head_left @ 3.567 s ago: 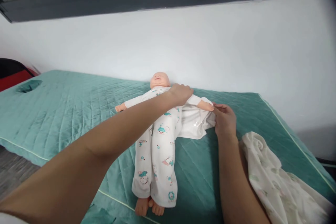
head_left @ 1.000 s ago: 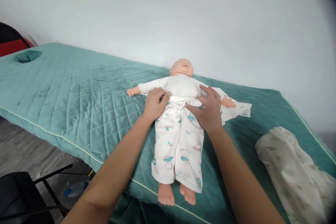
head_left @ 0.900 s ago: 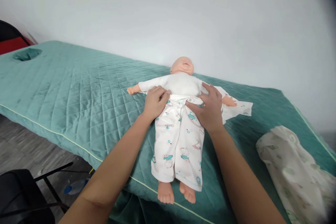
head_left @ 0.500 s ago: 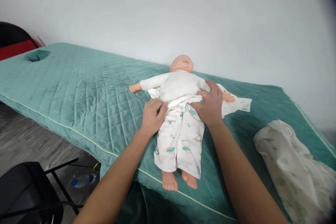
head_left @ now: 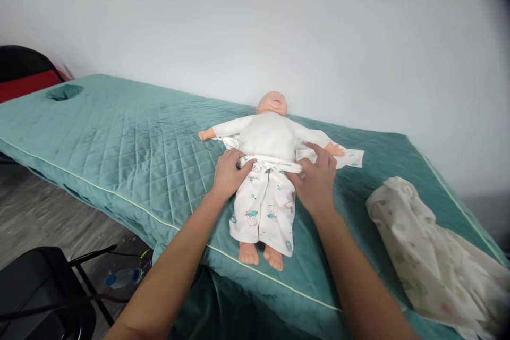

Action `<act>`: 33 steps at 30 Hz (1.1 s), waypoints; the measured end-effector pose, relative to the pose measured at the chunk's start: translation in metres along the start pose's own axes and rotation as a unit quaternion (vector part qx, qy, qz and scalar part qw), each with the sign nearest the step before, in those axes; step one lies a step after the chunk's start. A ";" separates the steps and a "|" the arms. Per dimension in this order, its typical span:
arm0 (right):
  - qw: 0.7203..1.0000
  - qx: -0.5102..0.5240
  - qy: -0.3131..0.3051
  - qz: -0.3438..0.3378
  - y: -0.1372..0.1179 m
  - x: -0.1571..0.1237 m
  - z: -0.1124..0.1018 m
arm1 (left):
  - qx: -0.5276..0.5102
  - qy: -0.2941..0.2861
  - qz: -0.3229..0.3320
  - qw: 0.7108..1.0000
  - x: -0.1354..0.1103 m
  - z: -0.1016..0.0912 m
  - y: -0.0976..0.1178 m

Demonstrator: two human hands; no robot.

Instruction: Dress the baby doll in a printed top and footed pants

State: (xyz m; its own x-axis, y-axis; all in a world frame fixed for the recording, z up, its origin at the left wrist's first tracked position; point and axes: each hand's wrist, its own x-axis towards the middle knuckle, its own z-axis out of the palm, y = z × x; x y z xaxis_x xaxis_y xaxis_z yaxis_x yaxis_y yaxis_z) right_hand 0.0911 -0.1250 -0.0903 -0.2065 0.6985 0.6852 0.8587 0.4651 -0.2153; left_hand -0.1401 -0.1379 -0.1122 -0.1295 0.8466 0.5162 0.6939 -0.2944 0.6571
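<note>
A baby doll point(head_left: 266, 135) lies on its back with its arms spread, in a white long-sleeved top. White baby pants point(head_left: 261, 207) with small printed animals cover its legs, and the bare feet stick out at the bottom. At the waist, my left hand point(head_left: 230, 174) pinches the left end of the waistband between thumb and fingers. My right hand point(head_left: 317, 180) grips the waistband's other end, its index finger stretched towards the doll's side. Under the doll's arms a printed white garment point(head_left: 353, 158) spreads out, partly hidden by the body.
Green quilted fabric covers the massage bed point(head_left: 159, 133), which has a face hole point(head_left: 64, 92) at the far left. On the right lies a crumpled pale printed cloth point(head_left: 414, 244). A black chair point(head_left: 43, 292) and a plastic bottle point(head_left: 124, 278) are on the floor at lower left.
The view has tilted up a little. My right hand has drawn its end of the waistband lower and outward, and the waistband now runs straighter across the doll's belly.
</note>
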 end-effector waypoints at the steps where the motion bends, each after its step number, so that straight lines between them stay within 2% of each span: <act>1: 1.000 0.005 -0.002 -0.001 -0.004 -0.006 -0.004 | 0.009 0.001 0.000 1.000 -0.001 0.000 0.000; 6: 0.994 0.105 -0.008 -0.004 -0.018 -0.024 -0.014 | 0.052 0.008 0.019 0.998 -0.005 -0.001 0.001; 9: 0.982 0.182 -0.038 0.033 -0.014 -0.022 -0.011 | 0.053 0.009 0.044 0.998 -0.005 0.001 -0.001; 12: 0.973 0.212 -0.062 0.062 -0.008 -0.015 -0.005 | 0.027 0.015 0.060 0.998 0.000 0.003 -0.001; 19: 0.974 0.199 -0.073 0.082 0.003 0.010 0.013 | -0.025 0.013 0.060 0.998 0.032 0.015 0.003; 25: 0.973 0.189 -0.086 0.104 0.018 0.037 0.033 | -0.037 0.032 0.052 0.997 0.062 0.032 -0.005; 29: 0.972 0.196 -0.078 0.103 0.024 0.039 0.039 | -0.028 0.031 0.048 0.998 0.064 0.036 -0.010; 33: 0.977 0.167 -0.085 0.100 0.024 0.035 0.038 | -0.003 0.037 0.055 0.998 0.051 0.029 -0.005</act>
State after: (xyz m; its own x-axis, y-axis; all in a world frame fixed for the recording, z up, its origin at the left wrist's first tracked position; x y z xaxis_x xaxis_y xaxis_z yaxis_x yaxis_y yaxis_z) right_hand 0.0865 -0.0685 -0.0978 -0.1492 0.8612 0.4858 0.6947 0.4409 -0.5683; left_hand -0.1298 -0.0808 -0.1049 -0.1048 0.7743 0.6241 0.7026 -0.3865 0.5975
